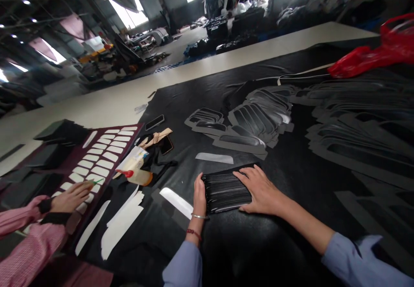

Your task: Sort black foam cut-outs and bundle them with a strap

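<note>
A stack of thin black cut pieces [224,192] stands on edge between my two hands on the black sheet, their edges showing as fine parallel lines. My left hand [199,195] presses along the stack's left end, fingers together. Over the right end curves my right hand [260,188], its fingertips on the far side and its thumb near the front edge. Just beyond the stack lies a light grey strip with a rounded end [214,158]. A white curved strip [176,201] lies left of my left wrist.
Fanned dark pieces [255,118] lie ahead, with more piles [362,136] at right. A red plastic bag [371,58] is at far right. At left are a glue bottle [139,176], a phone [155,122], white templates [123,222] and a co-worker's hand [73,197] over white pieces.
</note>
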Available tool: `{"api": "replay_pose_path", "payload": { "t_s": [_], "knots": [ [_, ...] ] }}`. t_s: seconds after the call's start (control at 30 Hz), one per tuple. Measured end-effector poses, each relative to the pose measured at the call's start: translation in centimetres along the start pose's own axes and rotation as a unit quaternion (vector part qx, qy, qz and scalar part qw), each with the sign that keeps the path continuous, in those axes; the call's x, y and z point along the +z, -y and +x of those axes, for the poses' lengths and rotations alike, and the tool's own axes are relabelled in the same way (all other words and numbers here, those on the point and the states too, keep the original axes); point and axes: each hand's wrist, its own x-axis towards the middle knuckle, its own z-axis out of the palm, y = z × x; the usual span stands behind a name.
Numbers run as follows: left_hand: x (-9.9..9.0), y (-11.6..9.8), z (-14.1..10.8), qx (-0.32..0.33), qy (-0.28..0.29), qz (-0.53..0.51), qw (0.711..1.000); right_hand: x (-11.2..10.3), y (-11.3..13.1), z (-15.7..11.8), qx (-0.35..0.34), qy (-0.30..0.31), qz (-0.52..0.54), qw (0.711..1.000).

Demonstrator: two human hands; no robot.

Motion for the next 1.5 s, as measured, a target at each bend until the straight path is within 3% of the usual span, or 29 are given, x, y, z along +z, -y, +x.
{"api": "replay_pose_path", "payload": {
  "t_s": [0.17,0.27,0.33,0.4,0.47,0.53,0.63,0.7,0.8,0.87,1.0,1.1,1.2,1.37,1.5],
  "knots": [
    [0.4,-1.1,0.7,0.028,-0.059,0.078,0.995,-0.5,-0.1,0.4,-0.002,0.007,-0.002,1.0],
    [0.0,-2.9,-0.1,0.096,-0.019,0.139,0.986,-0.5,-0.2,0.5,0.002,0.004,0.001,1.0],
    [0.1,-4.4,-0.7,0.197,0.086,0.236,0.948,-0.2,-0.3,0.7,0.001,0.003,0.002,1.0],
    [0.5,-5.8,-1.0,0.282,0.195,0.346,0.874,0.0,-0.1,0.8,0.0,0.004,0.004,1.0],
    [1.1,-6.8,-0.9,0.299,0.239,0.416,0.825,-0.2,0.1,0.8,0.006,0.008,0.005,1.0],
    [1.6,-7.2,-0.7,0.288,0.244,0.449,0.81,-0.9,0.1,0.3,0.013,0.017,0.009,1.0],
    [1.8,-7.3,-0.5,0.282,0.241,0.466,0.803,-2.1,-0.6,-1.4,0.042,0.021,0.039,0.998],
    [1.7,-7.2,-0.5,0.282,0.23,0.467,0.805,-2.1,-1.5,-2.8,0.108,-0.017,0.058,0.992],
    [1.7,-7.2,-0.4,0.282,0.229,0.462,0.809,-0.3,-2.7,-4.5,0.207,-0.078,0.094,0.971],
    [1.7,-7.3,-0.4,0.275,0.236,0.459,0.811,0.9,-3.1,-4.9,0.212,-0.071,0.135,0.965],
    [1.7,-7.4,-0.2,0.265,0.243,0.453,0.816,0.0,-2.3,-4.2,0.16,-0.024,0.104,0.981],
    [1.6,-7.5,-0.3,0.262,0.244,0.455,0.815,-1.9,-1.3,-2.3,0.057,0.037,0.021,0.997],
    [1.7,-7.7,-0.3,0.25,0.247,0.466,0.812,-2.5,-1.0,0.0,-0.018,0.074,-0.042,0.996],
    [1.9,-8.4,0.6,0.271,0.239,0.498,0.788,-2.4,-1.3,2.4,-0.03,0.085,-0.07,0.993],
    [0.7,-10.1,1.3,0.294,0.23,0.494,0.785,-4.0,-0.1,2.7,-0.034,0.053,-0.087,0.994]
  ]
}}
